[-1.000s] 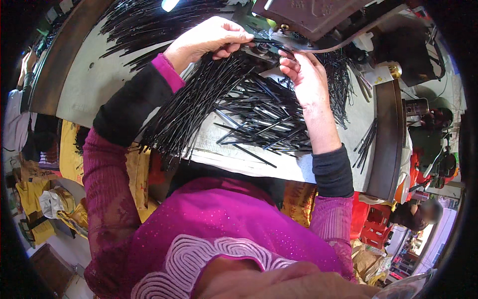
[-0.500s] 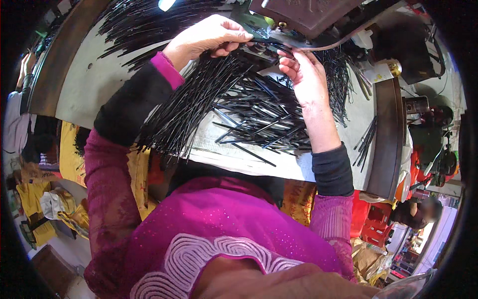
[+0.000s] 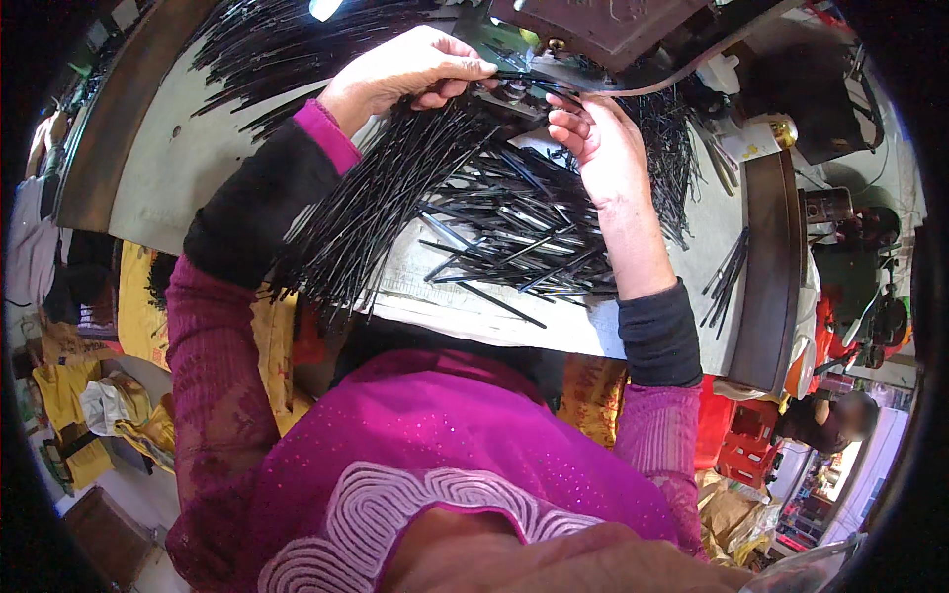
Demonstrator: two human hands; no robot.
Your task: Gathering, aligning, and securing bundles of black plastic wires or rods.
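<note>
At the far side of the table, my left hand [image 3: 420,71] pinches the left end of a thin black strip [image 3: 534,78] between thumb and forefinger. The other end reaches the fingertips of my right hand [image 3: 605,138], closed on it with the palm partly turned up. The strip runs level between both hands, right in front of a dark brown machine body [image 3: 603,25]. Just below my hands lie a bundle of long black strips [image 3: 386,208] on the left and a looser heap of shorter black strips [image 3: 519,217] on the right.
More black strips [image 3: 267,49] cover the far left of the pale table [image 3: 148,198]. A tangled black pile [image 3: 674,163] lies beyond my right wrist. Raised brown edges [image 3: 769,277] bound the table. Red crates [image 3: 748,440] and another person [image 3: 830,420] are at the right.
Both hands have shifted only slightly, a little to the left, with the strip still stretched between them. The heaps look unchanged.
</note>
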